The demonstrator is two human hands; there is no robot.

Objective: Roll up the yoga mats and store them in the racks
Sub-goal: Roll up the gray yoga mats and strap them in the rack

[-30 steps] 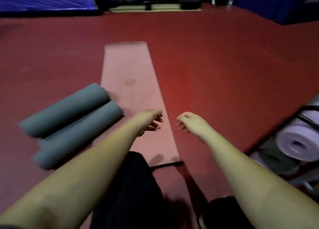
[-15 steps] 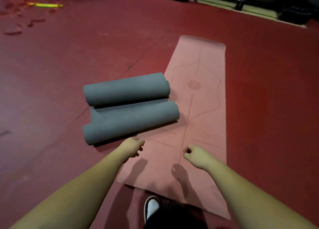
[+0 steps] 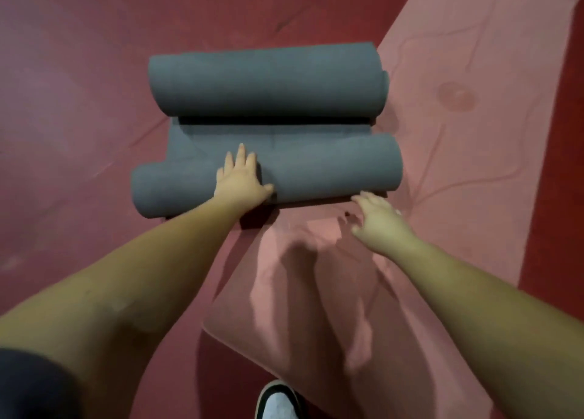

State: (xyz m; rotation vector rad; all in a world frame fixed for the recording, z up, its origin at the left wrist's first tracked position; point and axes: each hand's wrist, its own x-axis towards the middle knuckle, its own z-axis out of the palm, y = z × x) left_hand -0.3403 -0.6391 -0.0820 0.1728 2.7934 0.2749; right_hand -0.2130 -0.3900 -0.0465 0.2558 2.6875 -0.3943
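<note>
A grey yoga mat [image 3: 331,169] lies on the red floor rolled in from both ends, so it forms a near roll and a far roll [image 3: 265,80] joined by a flat strip. My left hand [image 3: 241,178] rests flat on top of the near roll, fingers straight. My right hand [image 3: 379,221] hovers with spread fingers just in front of that roll's right part, above the pink mat [image 3: 458,153], holding nothing. The pink mat lies unrolled, running from bottom centre to the upper right, and the grey mat's right end overlaps it.
Red floor [image 3: 79,102] surrounds both mats. My shoe [image 3: 278,401] stands at the bottom edge by the pink mat's near end. No rack is in view.
The view has dropped closer to the grey mat. My left hand went forward onto the near roll and opened flat. My right hand opened and reached toward the roll's right part.
</note>
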